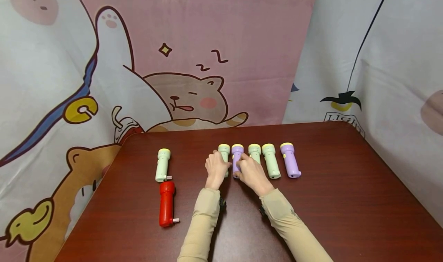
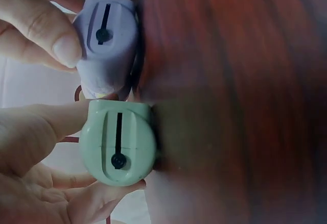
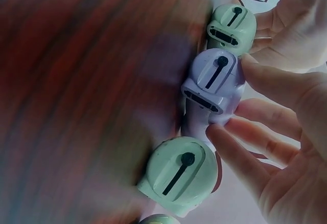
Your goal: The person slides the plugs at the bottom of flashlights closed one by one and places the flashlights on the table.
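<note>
Row of flashlights on a dark reddish-brown wooden table, wide heads pointing to the far side. Left hand pinches the held green flashlight between thumb and fingers, around its near end. Right hand pinches the held purple flashlight just to the right, thumb on one side, fingers on the other. Both held pieces lie mid-table, toward the far edge, side by side.

Held green piece: pale mint, smooth and glossy, yellow rim on the head. Its rounded near end bears a raised oval plate, cut by a straight dark slot with a round dark knob at one end. Held purple piece: soft lilac, same build, yellow rim, same plate, slot and knob; a dark oblong recess shows beside the plate in the right wrist view.

To the right of the held purple one: a green flashlight partly hidden by the right hand, then another green flashlight in full sight, then, a little apart, a purple flashlight with a yellow button on its left side. Well to the left: a green flashlight with a pale stub jutting right at its near end; just nearer, a red flashlight with a similar stub. Beyond the far edge, a cartoon-printed cloth.
</note>
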`<control>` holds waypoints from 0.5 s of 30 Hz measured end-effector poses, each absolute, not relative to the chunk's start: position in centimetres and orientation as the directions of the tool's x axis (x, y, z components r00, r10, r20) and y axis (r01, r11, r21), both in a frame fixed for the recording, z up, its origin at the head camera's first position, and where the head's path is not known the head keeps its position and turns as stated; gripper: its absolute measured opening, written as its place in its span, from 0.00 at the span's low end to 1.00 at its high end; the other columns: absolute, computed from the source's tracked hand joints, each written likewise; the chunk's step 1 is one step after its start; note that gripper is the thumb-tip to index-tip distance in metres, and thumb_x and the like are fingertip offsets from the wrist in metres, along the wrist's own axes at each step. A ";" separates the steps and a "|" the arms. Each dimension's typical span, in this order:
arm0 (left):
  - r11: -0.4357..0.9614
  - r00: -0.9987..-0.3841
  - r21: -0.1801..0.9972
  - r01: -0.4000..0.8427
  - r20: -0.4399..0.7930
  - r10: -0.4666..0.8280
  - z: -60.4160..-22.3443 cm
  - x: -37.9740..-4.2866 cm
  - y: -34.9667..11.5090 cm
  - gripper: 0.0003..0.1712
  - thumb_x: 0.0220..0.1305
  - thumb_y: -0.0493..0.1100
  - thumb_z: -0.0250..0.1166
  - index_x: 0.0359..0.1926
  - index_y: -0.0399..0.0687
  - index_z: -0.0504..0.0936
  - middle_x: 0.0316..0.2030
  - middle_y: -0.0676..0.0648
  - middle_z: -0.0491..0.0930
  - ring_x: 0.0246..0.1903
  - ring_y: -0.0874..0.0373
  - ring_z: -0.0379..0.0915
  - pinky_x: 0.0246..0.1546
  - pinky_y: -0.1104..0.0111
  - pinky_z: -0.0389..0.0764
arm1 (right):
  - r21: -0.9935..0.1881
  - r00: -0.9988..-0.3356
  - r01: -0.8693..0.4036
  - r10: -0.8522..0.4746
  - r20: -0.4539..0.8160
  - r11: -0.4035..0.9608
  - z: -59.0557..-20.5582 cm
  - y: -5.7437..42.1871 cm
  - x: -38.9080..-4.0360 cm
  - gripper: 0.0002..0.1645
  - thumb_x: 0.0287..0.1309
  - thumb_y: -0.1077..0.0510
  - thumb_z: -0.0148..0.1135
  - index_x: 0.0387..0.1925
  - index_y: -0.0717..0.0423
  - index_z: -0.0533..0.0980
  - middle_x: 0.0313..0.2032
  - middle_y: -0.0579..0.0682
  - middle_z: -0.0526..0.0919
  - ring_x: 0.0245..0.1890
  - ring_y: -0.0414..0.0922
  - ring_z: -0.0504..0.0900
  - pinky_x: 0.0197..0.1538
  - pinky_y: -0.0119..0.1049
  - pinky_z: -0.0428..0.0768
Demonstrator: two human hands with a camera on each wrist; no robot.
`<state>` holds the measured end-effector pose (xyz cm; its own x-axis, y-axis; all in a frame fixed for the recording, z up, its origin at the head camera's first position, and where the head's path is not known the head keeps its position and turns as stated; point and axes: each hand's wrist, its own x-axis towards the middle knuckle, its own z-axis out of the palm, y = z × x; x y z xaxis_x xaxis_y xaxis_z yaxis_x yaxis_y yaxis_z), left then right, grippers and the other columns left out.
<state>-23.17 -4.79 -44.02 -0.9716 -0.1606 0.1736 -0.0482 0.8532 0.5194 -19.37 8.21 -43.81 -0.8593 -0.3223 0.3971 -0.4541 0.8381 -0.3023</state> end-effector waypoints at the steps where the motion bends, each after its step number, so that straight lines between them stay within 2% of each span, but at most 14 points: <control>1: 0.855 -0.972 0.517 -0.047 0.175 -0.159 -44.0 -23.1 -4.8 0.26 0.40 0.45 0.78 0.35 0.34 0.76 0.26 0.37 0.81 0.28 0.40 0.81 0.23 0.56 0.78 | -0.302 -0.859 -0.454 -0.322 0.397 0.838 -43.8 8.2 -19.4 0.13 0.37 0.57 0.78 0.21 0.59 0.80 0.29 0.51 0.75 0.27 0.50 0.78 0.31 0.45 0.77; 7: 0.857 -0.970 0.514 -0.043 0.183 -0.159 -44.1 -23.0 -4.8 0.26 0.39 0.45 0.78 0.33 0.35 0.75 0.25 0.37 0.81 0.27 0.40 0.81 0.22 0.56 0.77 | -0.297 -0.861 -0.451 -0.323 0.392 0.842 -43.8 8.1 -19.4 0.13 0.37 0.57 0.78 0.22 0.59 0.80 0.30 0.51 0.75 0.28 0.50 0.79 0.31 0.44 0.77; 15: 0.870 -0.975 0.487 -0.078 0.146 -0.169 -43.9 -22.9 -4.7 0.29 0.39 0.47 0.78 0.37 0.36 0.73 0.28 0.35 0.82 0.30 0.39 0.81 0.26 0.54 0.78 | -0.291 -0.864 -0.443 -0.318 0.390 0.848 -43.8 8.1 -19.2 0.13 0.38 0.57 0.77 0.23 0.59 0.81 0.30 0.51 0.75 0.27 0.50 0.79 0.29 0.45 0.77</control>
<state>-22.94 -4.73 -43.94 -0.9747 -0.1691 0.1458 -0.0780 0.8698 0.4872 -19.22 8.10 -43.81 -0.8644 -0.3176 0.3898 -0.4429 0.8478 -0.2915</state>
